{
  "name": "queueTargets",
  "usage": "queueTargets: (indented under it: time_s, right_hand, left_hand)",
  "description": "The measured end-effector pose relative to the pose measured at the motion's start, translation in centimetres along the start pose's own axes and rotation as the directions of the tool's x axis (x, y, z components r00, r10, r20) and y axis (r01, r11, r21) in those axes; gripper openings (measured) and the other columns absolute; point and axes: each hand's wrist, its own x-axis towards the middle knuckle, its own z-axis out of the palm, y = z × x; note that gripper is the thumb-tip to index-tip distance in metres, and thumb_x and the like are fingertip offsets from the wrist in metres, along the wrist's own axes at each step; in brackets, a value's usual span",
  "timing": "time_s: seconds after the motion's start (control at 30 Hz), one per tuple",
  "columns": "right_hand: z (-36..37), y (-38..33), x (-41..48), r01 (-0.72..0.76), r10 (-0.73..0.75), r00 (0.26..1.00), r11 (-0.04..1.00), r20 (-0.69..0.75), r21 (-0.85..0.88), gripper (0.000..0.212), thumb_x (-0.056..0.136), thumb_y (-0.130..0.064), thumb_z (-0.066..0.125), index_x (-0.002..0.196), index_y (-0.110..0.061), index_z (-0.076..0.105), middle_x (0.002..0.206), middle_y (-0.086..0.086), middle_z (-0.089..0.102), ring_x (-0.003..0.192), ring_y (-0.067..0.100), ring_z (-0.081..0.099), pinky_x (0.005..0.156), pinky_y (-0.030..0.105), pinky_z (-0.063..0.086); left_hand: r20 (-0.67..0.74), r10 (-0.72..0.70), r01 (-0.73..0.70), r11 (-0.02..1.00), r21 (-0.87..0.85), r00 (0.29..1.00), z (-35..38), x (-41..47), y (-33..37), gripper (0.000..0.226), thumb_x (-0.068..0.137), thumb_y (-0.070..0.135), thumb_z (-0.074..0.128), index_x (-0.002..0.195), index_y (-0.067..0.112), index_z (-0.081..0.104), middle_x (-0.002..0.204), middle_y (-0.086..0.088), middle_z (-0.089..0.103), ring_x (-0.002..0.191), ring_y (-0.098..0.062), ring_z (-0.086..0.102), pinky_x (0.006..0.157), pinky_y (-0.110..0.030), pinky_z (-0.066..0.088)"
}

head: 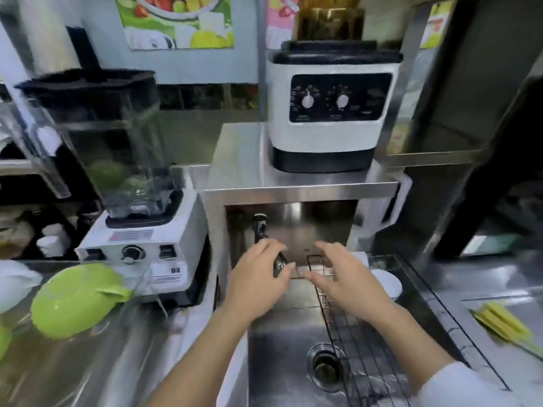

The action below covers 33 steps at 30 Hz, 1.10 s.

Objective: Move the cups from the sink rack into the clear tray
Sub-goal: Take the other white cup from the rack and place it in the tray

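While both forearms extend over the sink (282, 333), left hand (258, 284) and right hand (348, 284) hover palm-down, fingers spread, gripping nothing, above the rack (367, 356).

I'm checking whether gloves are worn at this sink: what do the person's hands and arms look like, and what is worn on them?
Both hands are bare: no gloves, rings, watch or bracelets show on the left hand or the right hand. The left forearm is uncovered as far as the frame's edge. The right arm ends in a white sleeve, pushed up well above the wrist. The picture is motion-blurred, so fine marks cannot be told.
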Motion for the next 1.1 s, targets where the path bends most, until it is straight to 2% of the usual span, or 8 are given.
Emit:
queueTargets:
  time_s: [0.33, 0.5, 0.63, 0.73, 0.83, 0.93, 1.0, 1.1]
  right_hand:
    - [-1.8, 17.2, -2.2, -0.159, 0.168, 0.985, 0.972, 0.039, -0.172, 0.067, 0.085, -0.04, 0.054, 0.141, -0.021, 0.021, 0.144, 0.001, 0.039, 0.13, 0.021, 0.035, 0.1, 0.032, 0.027]
    - [0.1, 21.6, -2.5, -0.138, 0.191, 0.972, 0.936, 0.138, -0.324, 0.054, 0.087, -0.032, 0.048, 0.135, -0.019, 0.028, 0.143, 0.001, 0.04, 0.131, 0.018, 0.035, 0.101, 0.037, 0.027]
    - [1.6, 23.5, -2.9, -0.089, 0.197, 0.952, 0.91, 0.235, -0.404, 0.051, 0.088, -0.023, 0.046, 0.135, -0.015, 0.029, 0.142, 0.003, 0.041, 0.132, 0.017, 0.033, 0.103, 0.039, 0.024]
    - [2.3, 24.1, -3.0, -0.014, 0.148, 0.958, 0.882, 0.248, -0.471, 0.041, 0.086, -0.014, 0.045, 0.127, -0.014, 0.039, 0.133, 0.007, 0.049, 0.126, 0.021, 0.037, 0.1, 0.039, 0.027]
    - [2.2, 24.0, -3.1, 0.04, 0.086, 0.968, 0.876, 0.238, -0.48, 0.031, 0.08, -0.004, 0.047, 0.111, -0.009, 0.052, 0.117, 0.012, 0.06, 0.114, 0.026, 0.047, 0.093, 0.038, 0.032]
    - [1.8, 23.6, -3.3, 0.091, -0.009, 0.987, 0.857, 0.161, -0.508, 0.019, 0.067, -0.006, 0.062, 0.086, -0.011, 0.063, 0.091, 0.008, 0.07, 0.095, 0.022, 0.059, 0.079, 0.031, 0.04]
    - [1.7, 23.7, -3.6, 0.102, -0.008, 0.977, 0.895, 0.212, -0.434, 0.021, 0.074, -0.003, 0.052, 0.092, -0.01, 0.06, 0.1, 0.01, 0.067, 0.1, 0.025, 0.054, 0.079, 0.033, 0.035]
    - [0.5, 23.7, -4.1, -0.107, 0.141, 0.96, 0.983, 0.242, -0.146, 0.014, 0.081, -0.009, 0.051, 0.087, -0.018, 0.06, 0.094, 0.005, 0.063, 0.096, 0.025, 0.054, 0.076, 0.031, 0.035]
  left_hand:
    - [0.32, 0.1, -0.138, 0.986, 0.099, 0.942, 16.3, 4.8, 6.0, 0.049, 0.087, 0.027, 0.048, 0.133, 0.019, 0.037, 0.143, -0.003, 0.042, 0.133, -0.017, 0.032, 0.11, -0.03, 0.019]
    - [0.569, 0.213, -0.336, 0.934, 0.12, 0.795, 22.6, 4.9, 6.3, 0.06, 0.084, 0.004, 0.041, 0.141, 0.015, 0.024, 0.152, -0.004, 0.028, 0.141, -0.016, 0.017, 0.116, -0.032, 0.005]
    - [0.68, 0.123, -0.343, 0.918, 0.199, 0.723, 26.0, 4.3, 5.2, 0.068, 0.082, 0.003, 0.045, 0.142, 0.014, 0.016, 0.154, -0.005, 0.021, 0.143, -0.019, 0.008, 0.117, -0.036, 0.001]
    - [0.686, 0.071, -0.336, 0.905, 0.261, 0.724, 27.3, 4.4, 5.0, 0.064, 0.078, 0.006, 0.053, 0.136, 0.013, 0.028, 0.147, -0.007, 0.034, 0.141, -0.022, 0.017, 0.118, -0.04, 0.002]
    - [0.617, 0.114, -0.372, 0.876, 0.308, 0.779, 27.5, 4.5, 5.2, 0.034, 0.078, 0.005, 0.05, 0.11, 0.016, 0.051, 0.116, -0.007, 0.057, 0.122, -0.026, 0.041, 0.113, -0.04, 0.008]
    - [0.591, 0.128, -0.374, 0.873, 0.314, 0.796, 27.1, 4.3, 5.3, 0.02, 0.081, 0.004, 0.046, 0.093, 0.017, 0.056, 0.097, -0.004, 0.062, 0.108, -0.023, 0.049, 0.111, -0.043, 0.009]
    - [0.594, 0.15, -0.369, 0.89, 0.267, 0.79, 26.7, 4.1, 5.3, 0.019, 0.083, 0.006, 0.045, 0.092, 0.018, 0.056, 0.097, -0.003, 0.063, 0.106, -0.021, 0.049, 0.112, -0.042, 0.006]
    - [0.618, 0.179, -0.288, 0.954, 0.081, 0.766, 25.1, 3.7, 5.4, 0.012, 0.088, 0.013, 0.047, 0.093, 0.018, 0.056, 0.099, -0.002, 0.064, 0.101, -0.02, 0.05, 0.107, -0.034, 0.016]
